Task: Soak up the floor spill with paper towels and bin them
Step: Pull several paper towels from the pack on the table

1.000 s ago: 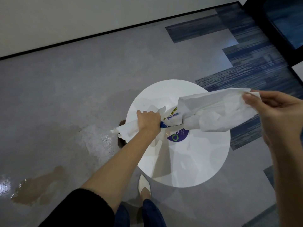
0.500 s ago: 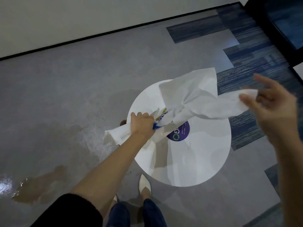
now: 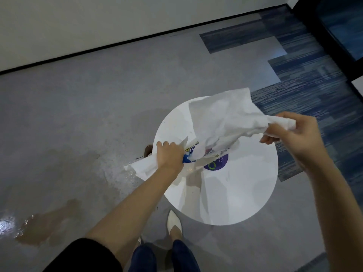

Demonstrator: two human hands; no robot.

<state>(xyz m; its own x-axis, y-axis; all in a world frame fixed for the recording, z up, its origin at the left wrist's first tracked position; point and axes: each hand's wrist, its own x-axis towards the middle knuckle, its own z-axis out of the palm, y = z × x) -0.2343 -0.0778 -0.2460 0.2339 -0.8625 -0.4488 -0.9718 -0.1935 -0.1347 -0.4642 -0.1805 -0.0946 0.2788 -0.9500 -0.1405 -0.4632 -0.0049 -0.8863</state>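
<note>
Two legs in dark blue trousers (image 3: 163,258) are at the bottom of the frame, with your white pointed shoe (image 3: 173,222) just above them. Low on the left, the brown spill (image 3: 45,228) lies on the grey floor (image 3: 78,114), shiny and wet at its left edge. More wet shine sits on the floor near the middle. Your shoe is right beside the round white table (image 3: 235,193), which has a purple sticker (image 3: 215,163) near its middle. Over the table's left edge, your left hand (image 3: 170,156) grips the pack of paper towels (image 3: 149,167), fingers curled tight around it. A loose white sheet (image 3: 225,118) comes out of the pack and reaches across to your right hand (image 3: 292,134), which pinches its far end. The sheet is crumpled and held up in the air above the table. Past the table, at the upper right, there is blue striped carpet (image 3: 314,85). A white wall (image 3: 98,22) runs along the top.
</note>
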